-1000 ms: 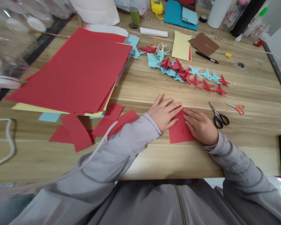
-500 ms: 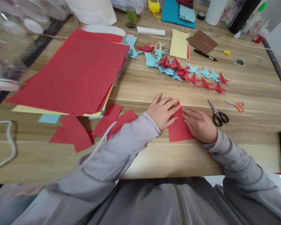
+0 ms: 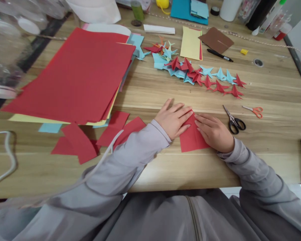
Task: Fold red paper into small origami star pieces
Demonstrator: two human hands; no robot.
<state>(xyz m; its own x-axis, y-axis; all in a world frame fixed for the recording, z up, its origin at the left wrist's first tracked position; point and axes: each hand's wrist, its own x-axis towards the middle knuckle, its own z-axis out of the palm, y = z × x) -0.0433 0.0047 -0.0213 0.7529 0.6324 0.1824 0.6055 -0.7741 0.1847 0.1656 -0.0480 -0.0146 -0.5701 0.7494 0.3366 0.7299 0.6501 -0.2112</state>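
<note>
A small red sheet of paper point(image 3: 191, 142) lies flat on the wooden table, with a crease down it and its top part narrowing to a point. My left hand point(image 3: 174, 120) rests on its upper left side, fingers stretched and spread. On the right edge lies my right hand point(image 3: 213, 130), fingers extended and side by side, tips on the paper near the crease. Both palms hide parts of the sheet. Black-handled scissors point(image 3: 234, 121) and smaller orange-handled scissors point(image 3: 255, 110) lie to the right of my right hand.
Large red sheets point(image 3: 77, 77) are stacked at the left, with cut red pieces point(image 3: 81, 142) in front. Folded paper cranes point(image 3: 219, 86) in red and blue run across the back. A black pen point(image 3: 219, 55), brown paper point(image 3: 215, 40) and yellow paper point(image 3: 189, 43) lie behind them.
The view has shifted slightly. Both hands keep practically the same place on the red sheet.
</note>
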